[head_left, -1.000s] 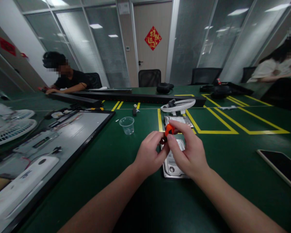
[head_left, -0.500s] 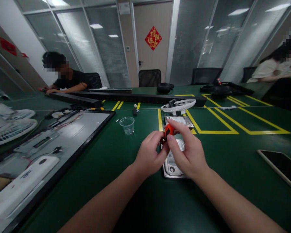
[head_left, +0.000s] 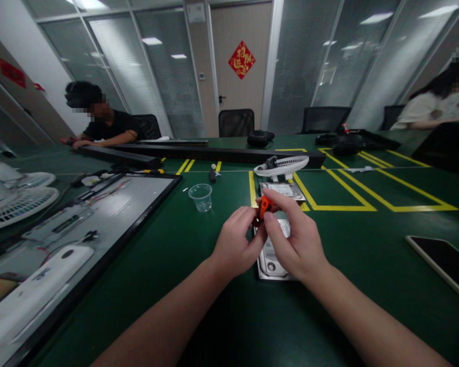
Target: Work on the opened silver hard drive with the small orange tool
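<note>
My right hand (head_left: 298,239) is closed, its thumb and forefinger pinching an orange-and-black handle (head_left: 265,205) that looks like a screwdriver's. Against it, my left hand (head_left: 239,239) is closed too, fingertips around something small and dark that I cannot make out. Both hands are raised above a silver hard drive (head_left: 270,267), which my right hand partly covers. Behind them lies a second hard drive (head_left: 296,191), its near side hidden by my fingers. A clear plastic cup (head_left: 201,198) stands left of my hands.
An opened flat panel (head_left: 137,199) with a white casing (head_left: 42,285) on it fills the left. Beyond the drives are a white fan grille (head_left: 285,166) and a long black bar (head_left: 214,154). A phone (head_left: 443,265) lies right. Two people sit across the table.
The orange-and-black handle has turned between my right fingers, so more of its black part shows. My hands have hardly shifted.
</note>
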`<state>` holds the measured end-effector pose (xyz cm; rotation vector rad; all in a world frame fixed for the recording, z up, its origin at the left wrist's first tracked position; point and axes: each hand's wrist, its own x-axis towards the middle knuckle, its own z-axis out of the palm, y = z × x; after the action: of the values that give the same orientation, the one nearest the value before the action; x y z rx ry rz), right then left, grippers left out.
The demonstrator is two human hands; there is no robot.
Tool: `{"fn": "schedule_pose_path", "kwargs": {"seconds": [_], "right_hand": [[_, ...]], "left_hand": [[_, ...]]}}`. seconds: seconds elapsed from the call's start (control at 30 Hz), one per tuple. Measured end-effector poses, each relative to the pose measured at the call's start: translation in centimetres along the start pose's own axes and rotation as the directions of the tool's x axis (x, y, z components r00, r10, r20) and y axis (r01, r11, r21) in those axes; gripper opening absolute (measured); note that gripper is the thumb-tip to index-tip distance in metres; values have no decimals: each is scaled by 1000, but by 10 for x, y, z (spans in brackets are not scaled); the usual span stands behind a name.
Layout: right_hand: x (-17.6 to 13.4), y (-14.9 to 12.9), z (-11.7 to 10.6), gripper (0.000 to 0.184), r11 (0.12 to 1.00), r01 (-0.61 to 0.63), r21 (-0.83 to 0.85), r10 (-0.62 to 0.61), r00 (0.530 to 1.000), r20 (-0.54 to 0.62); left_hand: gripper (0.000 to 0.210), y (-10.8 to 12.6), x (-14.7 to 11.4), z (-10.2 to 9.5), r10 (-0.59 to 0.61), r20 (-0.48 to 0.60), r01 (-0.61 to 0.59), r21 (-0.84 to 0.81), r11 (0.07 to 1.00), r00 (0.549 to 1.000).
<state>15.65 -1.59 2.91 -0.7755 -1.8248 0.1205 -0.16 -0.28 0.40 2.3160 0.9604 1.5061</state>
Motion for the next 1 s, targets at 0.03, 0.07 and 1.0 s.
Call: {"fn": "schedule_pose_path", "kwargs": {"seconds": [0.03, 0.07, 1.0], "right_hand": [[0, 0, 0, 47, 1000, 2, -4, -2, 1000, -4], [0, 1, 1, 47, 1000, 4, -12, -4, 1000, -12], [-2, 2, 1, 44, 1000, -16, -4, 16, 1000, -16]], "left_hand": [[2, 0, 0, 0, -4, -13, 3, -3, 1000, 1000], [4, 0, 0, 0, -8, -29, 8, -8, 1000, 1000], [3, 1, 0, -1, 0, -29, 0, 3, 1000, 1000]]}}
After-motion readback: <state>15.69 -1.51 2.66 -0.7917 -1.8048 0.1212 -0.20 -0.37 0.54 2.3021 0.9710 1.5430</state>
